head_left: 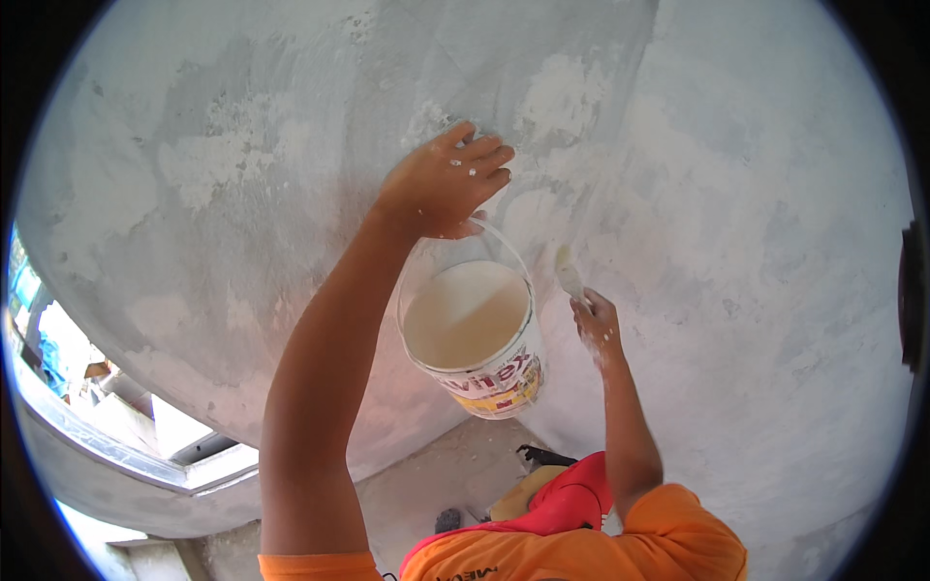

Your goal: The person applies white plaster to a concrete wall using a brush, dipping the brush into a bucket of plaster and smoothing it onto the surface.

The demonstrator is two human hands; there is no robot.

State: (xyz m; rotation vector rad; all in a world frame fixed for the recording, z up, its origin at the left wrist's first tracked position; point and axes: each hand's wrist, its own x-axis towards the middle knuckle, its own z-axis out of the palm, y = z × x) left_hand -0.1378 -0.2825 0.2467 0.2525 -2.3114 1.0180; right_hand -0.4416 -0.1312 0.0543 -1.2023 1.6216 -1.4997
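My left hand (448, 182) is raised against the wall, speckled with white paint. Its fingers are apart, and the wire handle of a white paint bucket (499, 382) hangs from around its thumb. Pale cream liquid (465, 320) fills part of the bucket, whose side has a coloured label. To the right, my right hand (598, 324) is closed around a small paintbrush (570, 274), smeared white, with its bristles pointing up. The brush is apart from the bucket, in front of the wall.
A grey, patchily whitened wall (736, 194) spreads across the view and meets another wall at a corner. At the lower left is a window opening (165, 416) with clutter outside. Below lies the concrete floor (412, 479), with a dark object (448, 521) on it.
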